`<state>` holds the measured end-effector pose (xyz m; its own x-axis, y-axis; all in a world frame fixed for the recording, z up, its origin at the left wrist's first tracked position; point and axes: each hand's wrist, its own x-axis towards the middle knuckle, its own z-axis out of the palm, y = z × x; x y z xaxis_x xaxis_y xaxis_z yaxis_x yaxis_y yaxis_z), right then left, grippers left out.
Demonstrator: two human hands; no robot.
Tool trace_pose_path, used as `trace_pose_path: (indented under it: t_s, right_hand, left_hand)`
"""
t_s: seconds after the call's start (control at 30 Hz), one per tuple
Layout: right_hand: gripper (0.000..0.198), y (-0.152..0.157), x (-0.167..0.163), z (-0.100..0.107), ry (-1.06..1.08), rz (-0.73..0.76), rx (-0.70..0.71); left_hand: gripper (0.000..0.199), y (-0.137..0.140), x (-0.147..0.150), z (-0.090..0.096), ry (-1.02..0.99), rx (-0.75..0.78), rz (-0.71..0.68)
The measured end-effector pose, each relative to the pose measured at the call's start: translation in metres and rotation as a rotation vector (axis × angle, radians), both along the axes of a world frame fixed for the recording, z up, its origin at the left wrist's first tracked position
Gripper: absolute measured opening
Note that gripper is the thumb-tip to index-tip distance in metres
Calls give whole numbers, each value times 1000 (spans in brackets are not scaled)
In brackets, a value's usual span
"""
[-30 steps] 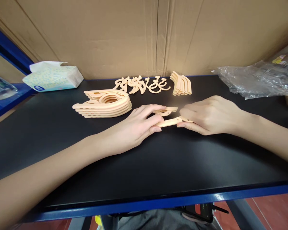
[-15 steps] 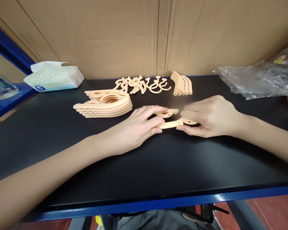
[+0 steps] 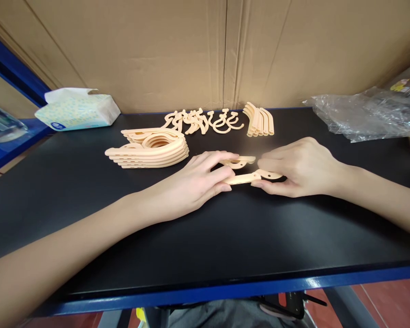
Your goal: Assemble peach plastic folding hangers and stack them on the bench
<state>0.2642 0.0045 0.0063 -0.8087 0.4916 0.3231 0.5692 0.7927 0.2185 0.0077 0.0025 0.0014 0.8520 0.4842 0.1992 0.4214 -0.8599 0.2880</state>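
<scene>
Hanger piece [image 3: 242,179]: edged nearer since the earlier frame; over the table [image 3: 205,248], long axis left-right.
Left hand [image 3: 200,180]: fingers clamped on its left end.
Right hand [image 3: 304,167]: fingers seemingly pinching its half-hidden right end.
Hanger stack [image 3: 150,153]: left, farther.

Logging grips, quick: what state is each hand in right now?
Left hand: closed, holding the pale plastic bar.
Right hand: closed, holding the small holed piece at the bar's end.

Beyond the left hand [image 3: 205,180] sit one tissue pack [image 3: 80,110] and perhaps five stacked hangers [image 3: 150,152]; beyond the right hand [image 3: 297,166], one tube bundle [image 3: 256,120].
</scene>
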Motion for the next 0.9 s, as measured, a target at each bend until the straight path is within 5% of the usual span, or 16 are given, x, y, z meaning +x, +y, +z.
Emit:
trace_pose_path:
  t_s: [0.73, 0.9]
  right_hand:
    - [40, -2, -3, 2, 3, -79, -203]
    - [41, -6, -2, 9, 2, -42, -388]
  left_hand:
    - [18, -1, 0, 1, 10, -46, 22]
    - [37, 0, -3, -1, 4, -44, 99]
